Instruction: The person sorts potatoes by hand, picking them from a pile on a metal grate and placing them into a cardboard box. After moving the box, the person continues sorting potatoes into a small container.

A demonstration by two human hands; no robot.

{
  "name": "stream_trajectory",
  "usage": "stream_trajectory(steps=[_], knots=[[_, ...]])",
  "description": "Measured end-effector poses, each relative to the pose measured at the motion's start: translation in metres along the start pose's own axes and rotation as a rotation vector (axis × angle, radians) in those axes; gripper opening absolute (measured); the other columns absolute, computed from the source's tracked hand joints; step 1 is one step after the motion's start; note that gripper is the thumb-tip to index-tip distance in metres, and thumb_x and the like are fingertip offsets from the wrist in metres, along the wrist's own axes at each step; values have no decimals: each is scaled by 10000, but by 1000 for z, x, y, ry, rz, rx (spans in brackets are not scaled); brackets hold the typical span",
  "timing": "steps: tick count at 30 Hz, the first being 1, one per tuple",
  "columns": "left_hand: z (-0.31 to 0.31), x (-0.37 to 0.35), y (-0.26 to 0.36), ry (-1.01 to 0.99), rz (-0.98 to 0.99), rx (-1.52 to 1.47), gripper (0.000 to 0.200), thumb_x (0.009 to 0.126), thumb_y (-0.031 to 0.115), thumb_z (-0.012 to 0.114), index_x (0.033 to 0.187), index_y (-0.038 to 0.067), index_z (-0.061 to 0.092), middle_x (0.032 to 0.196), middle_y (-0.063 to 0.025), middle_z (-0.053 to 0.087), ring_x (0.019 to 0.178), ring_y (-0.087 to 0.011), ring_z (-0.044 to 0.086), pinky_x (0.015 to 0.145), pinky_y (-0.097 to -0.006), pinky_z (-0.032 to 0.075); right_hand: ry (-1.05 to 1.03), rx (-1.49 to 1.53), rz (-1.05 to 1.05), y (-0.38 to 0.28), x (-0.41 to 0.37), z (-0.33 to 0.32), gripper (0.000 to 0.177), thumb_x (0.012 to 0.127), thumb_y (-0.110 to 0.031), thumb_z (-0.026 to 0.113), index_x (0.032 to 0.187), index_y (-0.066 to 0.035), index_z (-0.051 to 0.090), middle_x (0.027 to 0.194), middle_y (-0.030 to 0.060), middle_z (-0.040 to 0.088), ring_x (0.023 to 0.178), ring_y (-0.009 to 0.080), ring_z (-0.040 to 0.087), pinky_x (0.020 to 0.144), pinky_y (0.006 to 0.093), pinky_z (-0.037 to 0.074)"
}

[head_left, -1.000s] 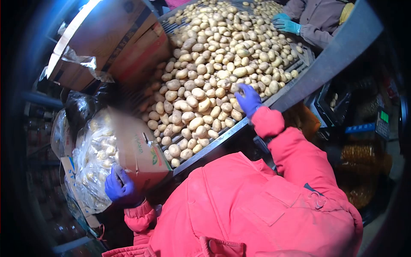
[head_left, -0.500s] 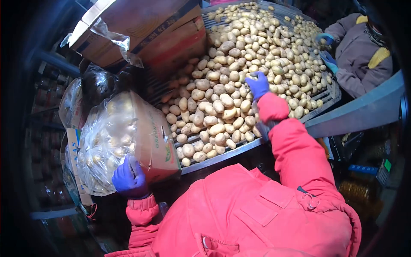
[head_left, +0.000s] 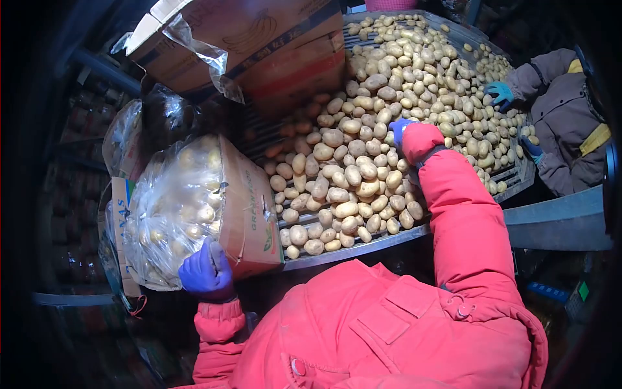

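Observation:
Many potatoes [head_left: 367,188] lie heaped across a slatted metal rack [head_left: 389,235]. My right hand [head_left: 400,131], in a purple glove, reaches into the middle of the heap; the pink cuff hides most of its fingers, so its grip cannot be seen. At the near left corner of an open cardboard box [head_left: 249,211], my left hand [head_left: 207,271] is closed with curled fingers, against the box edge and its liner. What it grips is hidden. A clear plastic bag [head_left: 172,220] full of potatoes lines that box.
Behind stands a larger cardboard box [head_left: 278,48] with torn tape hanging off it. At the right a co-worker [head_left: 564,123] in gloves has a hand [head_left: 500,94] by the potatoes. A metal beam [head_left: 560,220] runs along the right. A pink basket [head_left: 391,5] shows at the top.
The view has shifted, so the boxes and rack sit further right. My right hand has turned so its fingers are less visible. The co-worker's hands have moved apart. My left hand stays by the box.

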State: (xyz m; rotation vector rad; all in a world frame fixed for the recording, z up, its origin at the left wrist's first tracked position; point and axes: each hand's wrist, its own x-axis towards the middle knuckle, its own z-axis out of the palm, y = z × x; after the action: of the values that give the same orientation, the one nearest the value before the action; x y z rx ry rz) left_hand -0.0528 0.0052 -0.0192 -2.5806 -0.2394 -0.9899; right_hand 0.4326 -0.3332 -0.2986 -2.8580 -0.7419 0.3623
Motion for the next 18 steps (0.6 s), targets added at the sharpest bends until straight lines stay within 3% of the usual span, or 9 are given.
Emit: stream_trajectory(steps=[3, 6, 9, 10, 12, 14, 17, 18], knots=[[0, 1, 2, -13, -11, -1, 194, 945, 182, 725, 1054, 27, 764, 841, -105, 705, 712, -320, 635, 664, -450, 485, -78, -25, -9, 8, -6, -3, 605, 735, -252, 813, 1308, -151, 644, 1293, 169, 682, 1221, 369, 640, 1002, 472, 542], [1, 1, 2, 24, 4, -1, 194, 944, 188, 731, 1056, 33, 764, 809, -95, 694, 687, -307, 624, 649, -445, 479, -205, 126, -13, -26, -57, -78, 662, 701, -277, 845, 1314, -151, 631, 1320, 178, 661, 1209, 379, 639, 1028, 453, 529], [0, 0, 2, -20, -28, 2, 201, 954, 180, 716, 1052, 10, 760, 870, -129, 724, 737, -340, 645, 683, -458, 492, 274, 406, 222, -12, -90, -95, 672, 715, -306, 840, 1331, -140, 628, 1334, 200, 642, 1268, 383, 595, 1065, 439, 504], [-1, 1, 3, -26, -33, 13, 198, 956, 180, 715, 1050, 11, 761, 875, -130, 727, 737, -340, 645, 684, -458, 492, 354, 246, 227, 16, -87, -86, 714, 709, -358, 845, 1352, -139, 625, 1359, 209, 623, 1317, 390, 551, 1091, 448, 483], [-1, 0, 4, -17, -22, 22, 201, 946, 185, 721, 1054, 21, 765, 852, -114, 712, 722, -328, 637, 668, -452, 485, 293, 97, 345, 47, -88, -91, 793, 693, -446, 853, 1385, -137, 620, 1419, 220, 579, 1396, 399, 474, 1126, 469, 451], [3, 0, 1, 25, 3, 24, 216, 924, 197, 736, 1069, 40, 771, 796, -81, 678, 691, -303, 620, 637, -442, 470, 24, 123, 565, 69, -94, -109, 864, 672, -519, 857, 1408, -135, 616, 1488, 223, 529, 1454, 402, 406, 1146, 493, 427], [3, 0, 1, 31, 3, 15, 218, 920, 197, 740, 1070, 41, 768, 795, -81, 678, 690, -304, 621, 639, -440, 469, 52, 126, 546, 98, -81, -65, 932, 632, -598, 855, 1411, -142, 622, 1548, 236, 471, 1473, 418, 374, 1161, 530, 400], [3, 1, 2, 34, 3, 18, 215, 920, 196, 740, 1068, 42, 768, 794, -82, 678, 689, -304, 621, 638, -439, 468, 126, 47, 496, 99, -83, -59, 906, 655, -544, 887, 1410, -120, 621, 1430, 215, 600, 1344, 366, 543, 1081, 496, 487]])
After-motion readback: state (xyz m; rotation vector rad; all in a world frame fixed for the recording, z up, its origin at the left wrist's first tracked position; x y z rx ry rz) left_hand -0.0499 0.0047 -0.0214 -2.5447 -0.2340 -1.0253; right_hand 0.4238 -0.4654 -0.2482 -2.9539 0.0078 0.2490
